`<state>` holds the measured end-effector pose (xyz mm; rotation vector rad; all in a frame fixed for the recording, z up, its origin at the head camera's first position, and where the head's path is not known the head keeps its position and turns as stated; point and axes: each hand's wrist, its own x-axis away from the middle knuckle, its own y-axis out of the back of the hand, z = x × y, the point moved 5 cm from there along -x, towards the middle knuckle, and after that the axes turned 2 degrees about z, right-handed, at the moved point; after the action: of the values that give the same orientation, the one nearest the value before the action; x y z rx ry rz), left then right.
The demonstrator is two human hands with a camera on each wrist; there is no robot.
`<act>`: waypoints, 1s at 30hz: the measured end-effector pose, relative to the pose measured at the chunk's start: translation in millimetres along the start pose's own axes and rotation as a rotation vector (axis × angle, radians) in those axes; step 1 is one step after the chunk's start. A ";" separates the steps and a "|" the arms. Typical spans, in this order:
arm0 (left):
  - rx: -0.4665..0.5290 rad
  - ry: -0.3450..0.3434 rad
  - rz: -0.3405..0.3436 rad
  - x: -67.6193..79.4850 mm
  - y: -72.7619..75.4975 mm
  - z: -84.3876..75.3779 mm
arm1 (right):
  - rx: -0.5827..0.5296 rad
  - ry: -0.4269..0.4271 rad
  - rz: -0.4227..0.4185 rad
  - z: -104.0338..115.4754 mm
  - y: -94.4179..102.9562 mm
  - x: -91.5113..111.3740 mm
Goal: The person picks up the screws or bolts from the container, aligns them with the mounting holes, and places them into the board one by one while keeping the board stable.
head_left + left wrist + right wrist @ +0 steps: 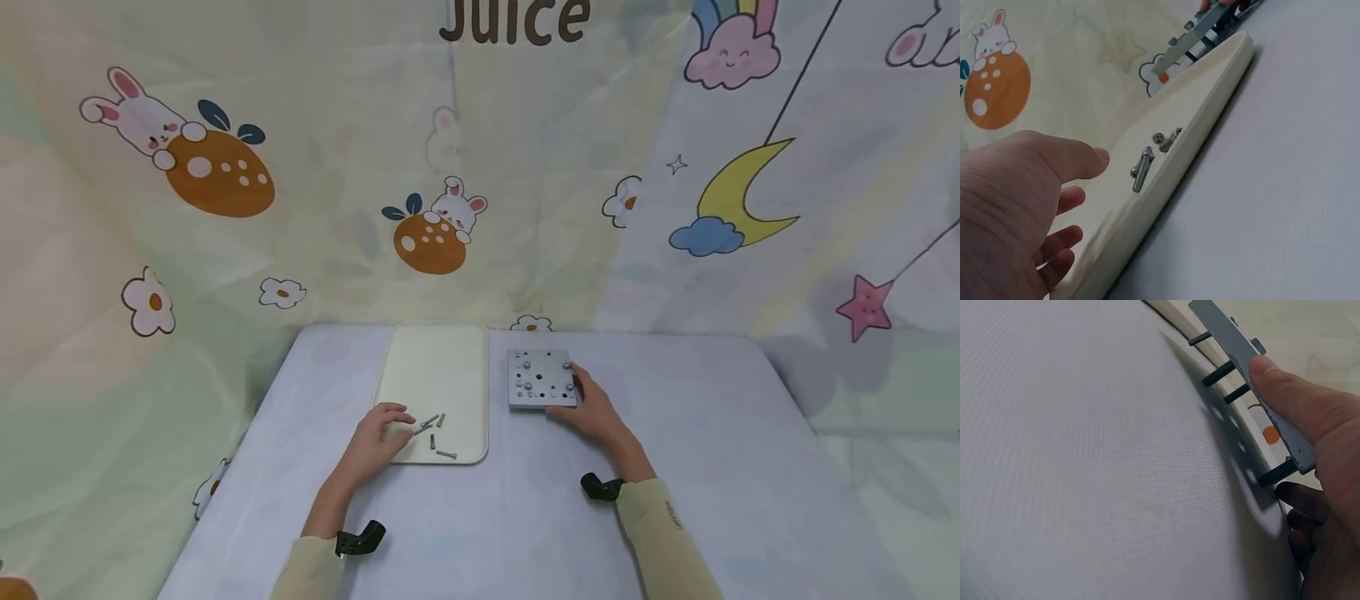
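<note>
A grey metal plate (542,393) with holes and several bolts set in it stands right of the tray. My right hand (597,414) grips it at its right front corner, thumb along the front edge in the right wrist view. Threaded bolt shanks (1218,374) stick out under the plate, toward the white tabletop. My left hand (377,435) is over the front left of a cream tray (435,358), fingers loosely bent and holding nothing. Several loose metal bolts (1142,169) lie in the tray just beyond the left thumb (1088,159).
The white-covered table (510,517) ends at a printed cloth backdrop (337,150) behind the tray and plate. The tray has a low raised rim (1210,122). Each wrist carries a black camera, such as the left one (362,540).
</note>
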<state>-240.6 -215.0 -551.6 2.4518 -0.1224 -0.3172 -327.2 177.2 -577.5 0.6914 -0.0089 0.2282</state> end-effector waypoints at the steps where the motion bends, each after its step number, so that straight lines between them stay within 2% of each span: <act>1: -0.006 0.003 0.006 2.0 -1.1 2.3 | -0.001 0.000 0.000 -0.6 0.4 1.0; 5: -0.087 -0.025 -0.001 3.8 -7.0 8.0 | -0.006 0.001 -0.005 -1.7 1.3 2.9; 10: -0.245 -0.083 -0.073 -1.6 -13.7 6.5 | -0.004 -0.007 -0.008 -0.9 0.8 1.8; 16: -0.292 -0.103 -0.122 -8.2 -19.5 1.2 | 0.002 -0.009 -0.004 -1.3 -0.3 0.6; 22: -0.361 -0.095 -0.117 -14.7 -22.3 -2.3 | -0.002 -0.007 -0.006 -1.6 -0.5 0.3; 27: -0.437 -0.042 -0.078 -22.6 -25.4 -3.0 | -0.008 0.000 -0.004 -0.4 -0.6 0.9; 30: -0.446 -0.010 -0.062 -26.8 -26.1 -3.4 | -0.013 -0.002 -0.003 0.2 -0.7 1.2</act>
<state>-265.4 -188.1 -560.0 2.0146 0.0203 -0.3426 -325.8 176.8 -577.7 0.6790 -0.0117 0.2245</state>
